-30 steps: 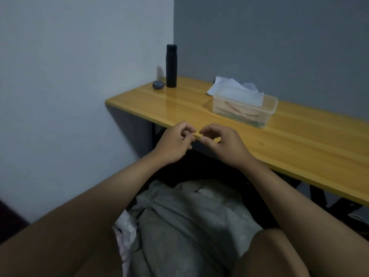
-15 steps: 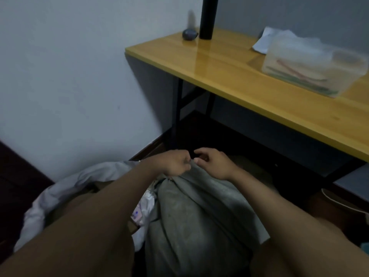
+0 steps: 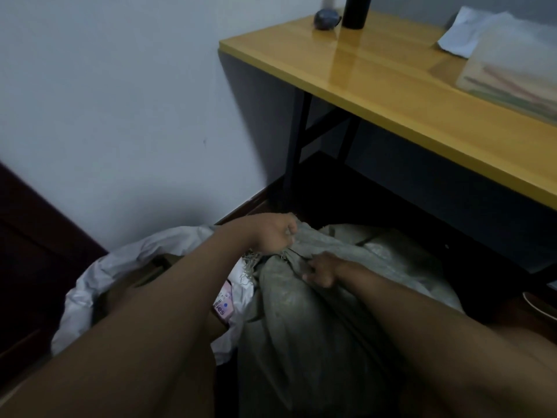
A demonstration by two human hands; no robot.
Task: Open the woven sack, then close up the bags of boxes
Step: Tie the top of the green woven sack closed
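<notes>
Sack [image 3: 316, 312], woven, grey, standing on the floor beside and partly under the table [image 3: 407, 95]; top bunched, frayed threads showing at the neck. Left hand [image 3: 271, 235] grips the gathered top of the sack in a fist. Right hand [image 3: 321, 271] pinches the cloth just below that neck, fingers curled. White bag [image 3: 90, 285], touching the sack's left side, mouth loose, with a pink label [image 3: 223, 304] showing. On the table: black bottle [image 3: 355, 10], small dark round object [image 3: 327, 18], clear box [image 3: 512, 70].
</notes>
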